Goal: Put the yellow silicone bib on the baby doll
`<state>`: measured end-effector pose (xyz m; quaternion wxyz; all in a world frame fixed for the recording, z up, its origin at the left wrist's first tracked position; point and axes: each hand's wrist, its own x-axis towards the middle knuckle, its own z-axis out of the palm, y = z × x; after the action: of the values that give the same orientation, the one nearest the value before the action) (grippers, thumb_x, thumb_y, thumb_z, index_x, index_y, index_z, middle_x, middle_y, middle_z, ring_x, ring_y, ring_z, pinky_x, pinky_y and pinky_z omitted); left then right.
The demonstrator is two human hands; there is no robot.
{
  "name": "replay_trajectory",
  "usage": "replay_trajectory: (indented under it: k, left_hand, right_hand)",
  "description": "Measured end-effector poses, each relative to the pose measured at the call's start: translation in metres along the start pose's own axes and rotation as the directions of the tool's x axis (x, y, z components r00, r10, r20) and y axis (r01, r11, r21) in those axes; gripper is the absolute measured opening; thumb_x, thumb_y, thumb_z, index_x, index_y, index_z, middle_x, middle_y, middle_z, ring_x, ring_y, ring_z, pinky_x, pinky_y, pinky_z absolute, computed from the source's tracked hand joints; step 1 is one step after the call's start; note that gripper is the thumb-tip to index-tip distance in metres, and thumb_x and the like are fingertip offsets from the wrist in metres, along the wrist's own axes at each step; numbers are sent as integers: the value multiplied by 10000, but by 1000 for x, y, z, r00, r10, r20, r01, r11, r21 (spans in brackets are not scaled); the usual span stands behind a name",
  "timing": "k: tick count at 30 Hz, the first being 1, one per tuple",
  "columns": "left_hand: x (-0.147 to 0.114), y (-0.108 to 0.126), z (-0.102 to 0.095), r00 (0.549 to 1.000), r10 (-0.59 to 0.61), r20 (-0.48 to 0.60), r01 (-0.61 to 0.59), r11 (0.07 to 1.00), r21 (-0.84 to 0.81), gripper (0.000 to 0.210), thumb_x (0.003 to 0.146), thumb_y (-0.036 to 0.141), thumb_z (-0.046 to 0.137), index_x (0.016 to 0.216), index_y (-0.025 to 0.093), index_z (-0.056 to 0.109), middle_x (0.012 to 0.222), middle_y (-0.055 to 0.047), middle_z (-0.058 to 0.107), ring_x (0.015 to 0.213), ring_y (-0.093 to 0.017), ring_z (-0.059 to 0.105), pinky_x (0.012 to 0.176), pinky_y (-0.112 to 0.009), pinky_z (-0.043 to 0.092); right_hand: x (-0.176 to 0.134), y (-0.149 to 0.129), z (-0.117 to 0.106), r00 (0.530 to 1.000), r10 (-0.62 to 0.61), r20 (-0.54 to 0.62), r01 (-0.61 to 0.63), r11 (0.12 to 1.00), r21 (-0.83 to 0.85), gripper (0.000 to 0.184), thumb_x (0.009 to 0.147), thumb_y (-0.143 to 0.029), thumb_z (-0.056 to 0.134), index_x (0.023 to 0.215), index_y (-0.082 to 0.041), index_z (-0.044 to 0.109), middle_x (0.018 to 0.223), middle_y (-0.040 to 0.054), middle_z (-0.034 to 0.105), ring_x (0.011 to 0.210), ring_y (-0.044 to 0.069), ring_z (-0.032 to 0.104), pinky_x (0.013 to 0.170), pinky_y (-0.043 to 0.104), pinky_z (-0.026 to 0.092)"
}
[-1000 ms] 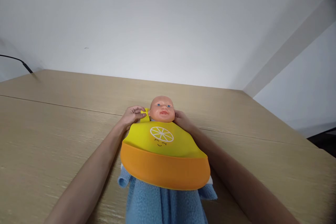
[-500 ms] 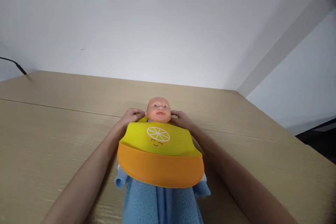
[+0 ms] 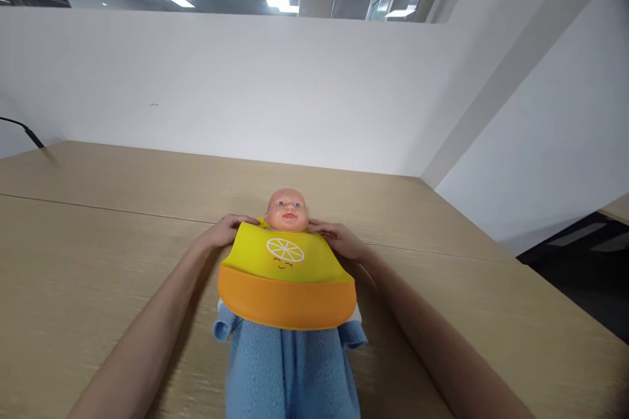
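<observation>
In the head view, a baby doll (image 3: 287, 209) is lying on its back along the middle of a light wooden table (image 3: 98, 236), its head pointing away from the camera and its face turned up. A yellow bib (image 3: 286, 268) with an orange pocket along its lower edge is lying over the doll's chest, a white citrus slice and a small smile printed on the yellow part. Below the bib, the doll's body is showing in a blue fleece outfit (image 3: 289, 373) that is running off the bottom edge of the picture.

The left hand (image 3: 227, 230) is resting at the bib's upper left corner, just beside the doll's neck, its fingers curled down onto the bib's edge; whether they are pinching the strap or only pressing on it cannot be told. The right hand (image 3: 339, 239) is sitting at the bib's upper right corner in the same way, fingers bent toward the doll's neck and touching the bib, and its grip cannot be told either. The two hands are apart, one on each side of the doll's head, with both forearms reaching in from the lower corners.

A white wall (image 3: 275, 91) is standing behind the table, and a black cable (image 3: 24, 131) is entering at the far left edge.
</observation>
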<state>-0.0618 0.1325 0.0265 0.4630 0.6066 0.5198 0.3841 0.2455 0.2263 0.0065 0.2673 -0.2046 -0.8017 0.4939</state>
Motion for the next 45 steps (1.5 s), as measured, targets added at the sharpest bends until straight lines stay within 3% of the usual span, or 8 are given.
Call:
replay_trajectory:
  k: [3,10,22,27,30,36,40,45]
  left_hand:
    - [-6,-2,4,998,60,-30,-58,996,63,390,614,291,666,980,168,718,1097,-103,686,1000,-268,613,843,-357,472]
    - [-10,-6,17,966,71,-247,-55,996,71,260,600,298,623,780,138,720,916,-97,717,850,-253,633,744,-330,479]
    - [-7,-15,21,925,151,-348,-66,967,245,265,519,279,546,710,158,683,880,-101,707,877,-264,615,794,-338,459]
    - [-19,-6,27,914,150,-376,-49,963,266,338,540,272,542,830,164,676,953,-100,700,922,-254,612,832,-338,458]
    - [-27,-6,32,878,163,-449,-42,963,267,418,550,265,565,945,154,647,1000,-109,692,943,-250,612,848,-334,458]
    - [-64,-11,52,827,202,-525,-120,975,186,393,577,251,552,947,151,637,1011,-103,696,945,-254,620,844,-345,474]
    - [-105,-3,69,816,142,-560,-14,974,226,274,639,262,530,835,136,674,895,-86,717,866,-257,630,777,-338,481]
    - [-146,12,88,748,81,-659,32,987,157,284,766,341,468,753,139,667,833,-80,700,831,-222,625,761,-310,475]
  right_hand:
    - [-11,0,6,1000,2,-9,-2,1000,25,338,780,-308,584,1102,-238,656,1268,53,585,1150,205,563,987,391,441]
    - [-21,-3,27,935,12,-353,-114,956,-269,256,756,-194,474,927,-193,665,931,41,706,855,184,636,777,313,489]
    - [-19,5,26,922,17,-386,-160,926,-341,341,738,-146,464,1020,-228,639,1010,69,693,908,217,625,804,340,465]
    - [-17,8,27,893,60,-446,-235,907,-349,321,729,-161,460,999,-185,633,951,66,701,845,193,642,761,327,489]
    - [-18,8,31,855,103,-508,-271,925,-268,287,738,-181,468,983,-189,618,900,58,704,807,168,653,744,305,508]
    - [-54,-12,55,828,121,-547,-212,971,-106,251,743,-193,484,980,-183,566,983,85,692,865,176,662,768,313,528]
    - [-101,-38,75,838,123,-531,-188,980,-70,220,787,-292,501,961,-174,566,958,94,686,843,189,660,765,333,529]
    - [-137,-63,94,864,39,-502,-104,989,-103,348,858,-388,443,1122,-174,519,971,78,657,791,165,627,681,295,526]
